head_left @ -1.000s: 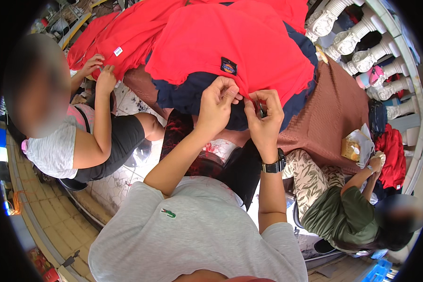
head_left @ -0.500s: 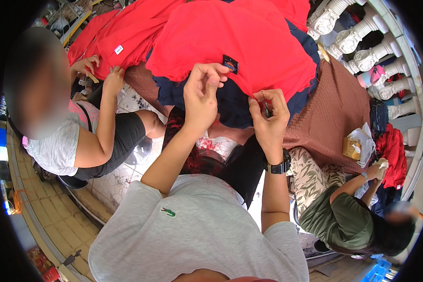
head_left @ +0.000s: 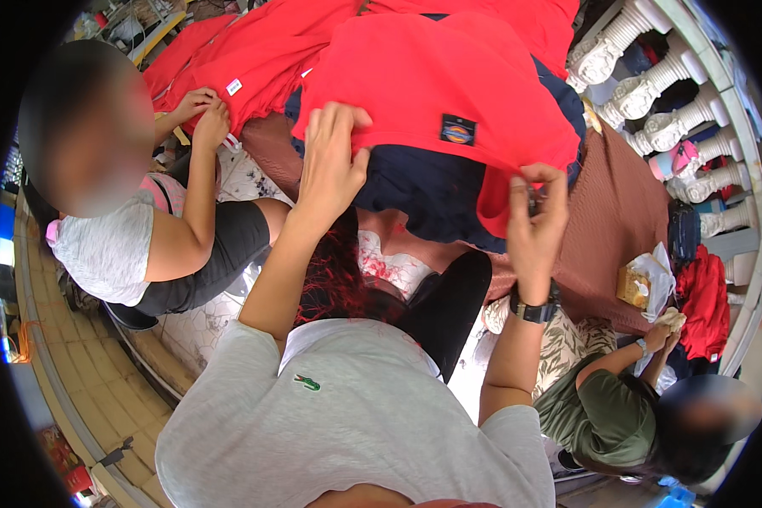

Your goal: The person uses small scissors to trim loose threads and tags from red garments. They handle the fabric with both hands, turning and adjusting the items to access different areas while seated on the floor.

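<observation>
A red garment [head_left: 406,76] is stretched out before me, its edge lifted between my hands. My left hand [head_left: 330,165] is closed on that edge at the left, thumb and fingers around the cloth. At the right, my right hand [head_left: 538,224] pinches the same garment, where a narrow red fold hangs down. A small dark, shiny thing [head_left: 532,201] shows within the right fingers; its kind cannot be made out. Between the hands, a dark woven label [head_left: 458,129] lies flat on the red cloth. Navy cloth [head_left: 415,190] shows under the lifted edge.
A brown textured cover [head_left: 605,212] drapes the table. To the left, a person [head_left: 173,229] handles other red cloth [head_left: 271,63]. Another person [head_left: 610,406] sits at the right near a plastic bag [head_left: 652,279]. White balusters [head_left: 626,85] line the right side. Red threads [head_left: 339,284] hang near my lap.
My left hand has moved left, off the label, onto the garment's edge. My right hand has shifted right and slightly down. The cloth is spread wider and the label faces up.
</observation>
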A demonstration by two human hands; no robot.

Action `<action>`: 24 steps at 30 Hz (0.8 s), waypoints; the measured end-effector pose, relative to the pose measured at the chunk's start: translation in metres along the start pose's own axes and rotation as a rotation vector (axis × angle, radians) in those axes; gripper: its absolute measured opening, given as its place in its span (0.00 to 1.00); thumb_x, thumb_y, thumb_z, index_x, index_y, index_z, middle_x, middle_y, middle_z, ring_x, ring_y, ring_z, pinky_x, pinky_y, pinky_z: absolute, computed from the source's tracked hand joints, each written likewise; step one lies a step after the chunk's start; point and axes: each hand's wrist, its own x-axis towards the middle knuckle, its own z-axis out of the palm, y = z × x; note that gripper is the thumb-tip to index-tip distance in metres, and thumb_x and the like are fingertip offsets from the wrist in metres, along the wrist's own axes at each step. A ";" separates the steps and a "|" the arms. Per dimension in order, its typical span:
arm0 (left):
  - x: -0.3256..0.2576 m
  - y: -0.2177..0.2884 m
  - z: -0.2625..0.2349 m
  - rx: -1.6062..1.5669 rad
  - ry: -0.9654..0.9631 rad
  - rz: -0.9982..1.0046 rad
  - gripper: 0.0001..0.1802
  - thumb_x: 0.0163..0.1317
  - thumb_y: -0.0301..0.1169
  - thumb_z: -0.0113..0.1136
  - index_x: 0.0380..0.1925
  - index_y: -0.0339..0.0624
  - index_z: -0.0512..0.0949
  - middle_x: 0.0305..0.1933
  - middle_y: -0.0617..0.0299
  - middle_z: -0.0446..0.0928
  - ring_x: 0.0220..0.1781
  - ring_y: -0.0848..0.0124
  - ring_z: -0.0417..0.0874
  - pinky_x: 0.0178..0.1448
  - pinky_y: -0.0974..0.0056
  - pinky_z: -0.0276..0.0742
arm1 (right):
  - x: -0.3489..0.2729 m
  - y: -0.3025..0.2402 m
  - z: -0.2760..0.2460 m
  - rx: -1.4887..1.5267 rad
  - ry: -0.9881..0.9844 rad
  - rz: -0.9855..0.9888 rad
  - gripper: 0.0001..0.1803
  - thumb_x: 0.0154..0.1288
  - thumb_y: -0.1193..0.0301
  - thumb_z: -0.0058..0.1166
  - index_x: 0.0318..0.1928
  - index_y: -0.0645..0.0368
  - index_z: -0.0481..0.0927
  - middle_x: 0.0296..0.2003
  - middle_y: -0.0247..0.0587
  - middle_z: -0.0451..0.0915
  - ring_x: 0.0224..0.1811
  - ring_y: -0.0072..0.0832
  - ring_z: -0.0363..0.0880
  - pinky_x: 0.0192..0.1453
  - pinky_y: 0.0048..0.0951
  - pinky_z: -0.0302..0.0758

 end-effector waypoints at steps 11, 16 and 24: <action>-0.011 -0.010 -0.023 -0.312 0.074 -0.130 0.12 0.62 0.25 0.68 0.44 0.37 0.80 0.45 0.56 0.76 0.46 0.64 0.81 0.48 0.62 0.78 | -0.010 -0.031 0.003 -0.148 0.058 0.002 0.06 0.61 0.80 0.62 0.39 0.59 0.83 0.27 0.32 0.74 0.27 0.16 0.71 0.26 0.21 0.64; -0.007 -0.021 0.022 -0.171 0.062 0.069 0.05 0.64 0.25 0.66 0.38 0.38 0.79 0.37 0.56 0.78 0.37 0.64 0.78 0.44 0.65 0.75 | -0.028 -0.030 0.067 -0.018 -0.293 0.186 0.10 0.64 0.73 0.65 0.43 0.66 0.84 0.20 0.43 0.76 0.19 0.22 0.70 0.25 0.27 0.67; -0.037 -0.035 -0.062 -0.795 -0.780 -0.418 0.07 0.70 0.28 0.61 0.44 0.38 0.75 0.30 0.64 0.76 0.30 0.79 0.75 0.36 0.70 0.72 | -0.039 -0.016 0.070 0.211 -0.364 0.412 0.14 0.68 0.73 0.61 0.50 0.69 0.83 0.23 0.37 0.82 0.25 0.13 0.78 0.27 0.20 0.69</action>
